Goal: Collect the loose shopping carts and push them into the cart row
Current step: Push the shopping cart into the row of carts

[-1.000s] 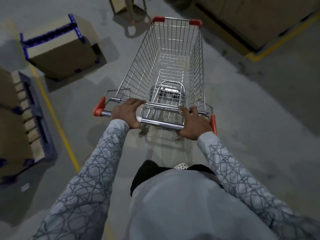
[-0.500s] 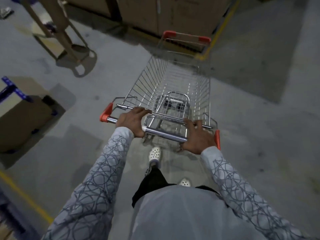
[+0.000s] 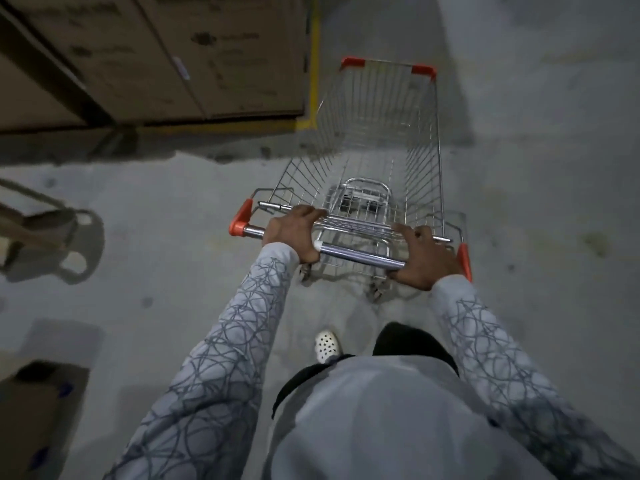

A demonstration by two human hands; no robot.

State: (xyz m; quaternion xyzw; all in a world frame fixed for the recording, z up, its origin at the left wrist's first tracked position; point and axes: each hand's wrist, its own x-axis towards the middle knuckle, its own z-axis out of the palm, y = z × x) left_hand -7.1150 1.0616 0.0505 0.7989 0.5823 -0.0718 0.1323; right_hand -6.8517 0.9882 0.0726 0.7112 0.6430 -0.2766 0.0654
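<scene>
A silver wire shopping cart (image 3: 424,140) with red corner caps stands in front of me, its basket empty. Its chrome handle bar (image 3: 360,256) runs across the middle of the view. My left hand (image 3: 292,235) grips the bar near its left red end cap. My right hand (image 3: 424,259) grips the bar near its right end, fingers reaching over to the folded child seat wire. No cart row is in view.
Large cardboard boxes (image 3: 166,53) stand at the upper left behind a yellow floor line (image 3: 313,64). A wooden frame (image 3: 38,220) lies at the left edge. Another box (image 3: 31,410) sits at the lower left. Grey concrete floor (image 3: 554,202) stretches to the right.
The cart and I have turned right; the big boxes that were ahead are now at the upper left, and the wooden frame has slid to the left edge. Both hands keep their hold.
</scene>
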